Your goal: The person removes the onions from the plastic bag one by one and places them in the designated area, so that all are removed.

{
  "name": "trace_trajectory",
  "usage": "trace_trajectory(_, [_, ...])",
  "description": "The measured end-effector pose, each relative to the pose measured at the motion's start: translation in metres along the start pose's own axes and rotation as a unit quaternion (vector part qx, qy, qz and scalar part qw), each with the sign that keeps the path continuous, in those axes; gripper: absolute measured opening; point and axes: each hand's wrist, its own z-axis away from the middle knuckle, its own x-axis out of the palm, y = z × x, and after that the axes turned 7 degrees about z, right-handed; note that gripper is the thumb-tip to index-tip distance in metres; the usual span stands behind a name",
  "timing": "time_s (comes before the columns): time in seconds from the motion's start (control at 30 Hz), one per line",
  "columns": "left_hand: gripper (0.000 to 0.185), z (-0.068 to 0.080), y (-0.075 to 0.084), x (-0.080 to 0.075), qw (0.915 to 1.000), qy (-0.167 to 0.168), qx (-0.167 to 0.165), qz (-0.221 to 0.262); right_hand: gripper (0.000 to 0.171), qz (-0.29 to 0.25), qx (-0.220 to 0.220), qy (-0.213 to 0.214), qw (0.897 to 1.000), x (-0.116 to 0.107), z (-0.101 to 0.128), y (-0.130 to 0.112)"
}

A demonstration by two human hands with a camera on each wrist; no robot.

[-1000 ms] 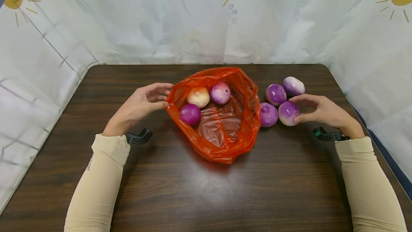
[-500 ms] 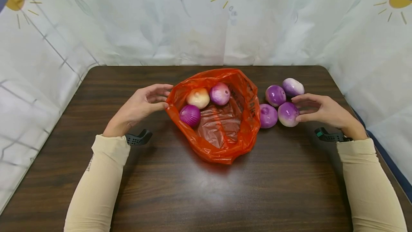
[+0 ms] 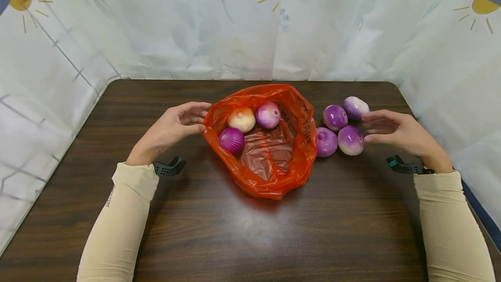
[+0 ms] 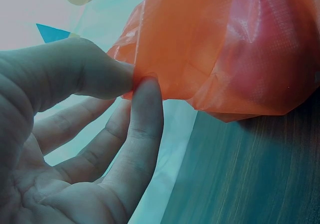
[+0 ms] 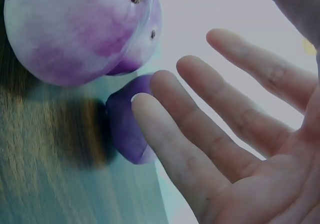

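Note:
An orange-red plastic bag [image 3: 258, 188] lies with its mouth wide on the table. Inside it sit a purple onion [image 3: 232, 140], a yellowish onion [image 3: 242, 119] and a pink-purple onion [image 3: 268, 115]. My left hand [image 3: 166, 129] pinches the bag's left rim between thumb and index finger, as the left wrist view confirms. Right of the bag is a group of several purple-and-white onions. My right hand [image 3: 401, 134] is just right of the nearest onion [image 3: 350, 140] in that group, fingers extended and holding nothing. In the right wrist view the fingers [image 5: 175, 134] are straight and spread.
The other grouped onions are a purple one [image 3: 326, 142] against the bag's right side, a round one [image 3: 335, 117] behind it and a whitish one [image 3: 355, 108] farthest back. A dark wooden table [image 3: 235, 247] carries everything. A patterned white curtain [image 3: 176, 25] surrounds its back and sides.
My right hand has come off the nearest grouped onion and shifted right, its fingers straighter. The left hand and the bag have stayed in place.

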Motion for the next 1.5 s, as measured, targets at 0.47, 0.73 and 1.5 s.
trace_trajectory(0.47, [0.053, -0.008, 0.005, 0.010, 0.9997, -0.010, 0.014, 0.015, 0.055, -0.013, -0.062, 0.042, 0.997, -0.001, 0.003, -0.033])
trace_trajectory(0.73, [0.051, -0.013, 0.011, 0.016, 0.9996, -0.012, 0.018, 0.016, 0.056, -0.006, -0.126, 0.048, 0.991, -0.006, -0.010, -0.062])
trace_trajectory(1.5, [0.051, -0.015, 0.025, 0.039, 0.9986, -0.010, 0.043, 0.028, 0.047, 0.038, -0.185, -0.014, 0.982, 0.006, -0.059, -0.147])
